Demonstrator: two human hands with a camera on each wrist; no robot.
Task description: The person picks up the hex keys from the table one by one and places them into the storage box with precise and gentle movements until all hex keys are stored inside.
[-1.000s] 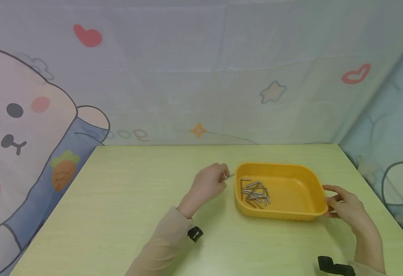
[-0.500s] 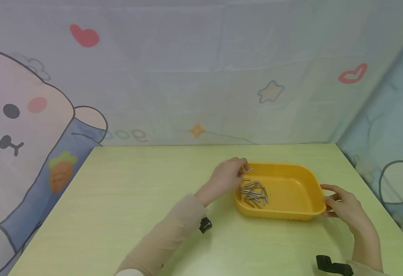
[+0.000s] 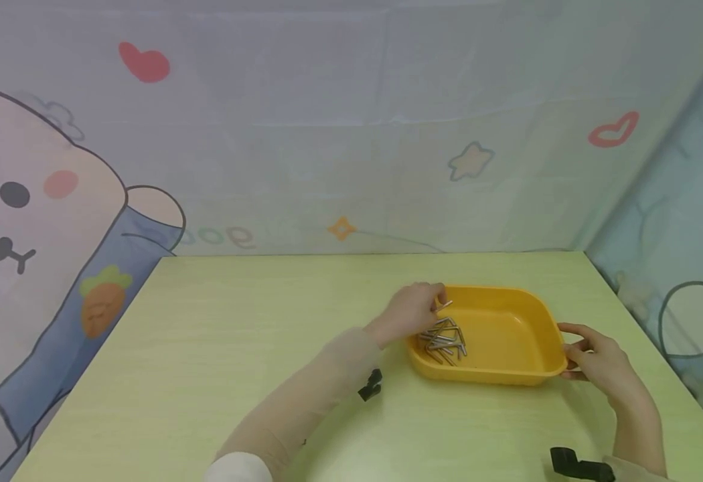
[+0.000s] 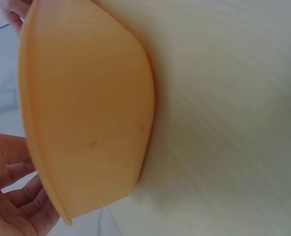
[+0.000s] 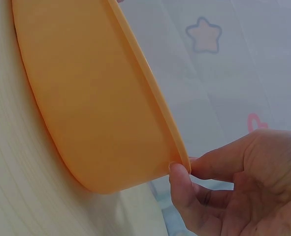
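- My right hand (image 3: 598, 361) pinches the right rim of the yellow tray (image 3: 508, 368), thumb and fingers curled on its edge.
- The tray sits right of centre on the green table (image 3: 207, 348).
- Over the tray's left rim, my left hand (image 3: 412, 311) pinches a metal pin (image 3: 444, 306) above the pile of pins (image 3: 443, 340).

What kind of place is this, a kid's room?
Probably a makeshift recording corner, not a lived-in room: a cartoon cloth backdrop hangs behind a bare table, and the person wears black wrist straps while handling small metal keys in a yellow tray.
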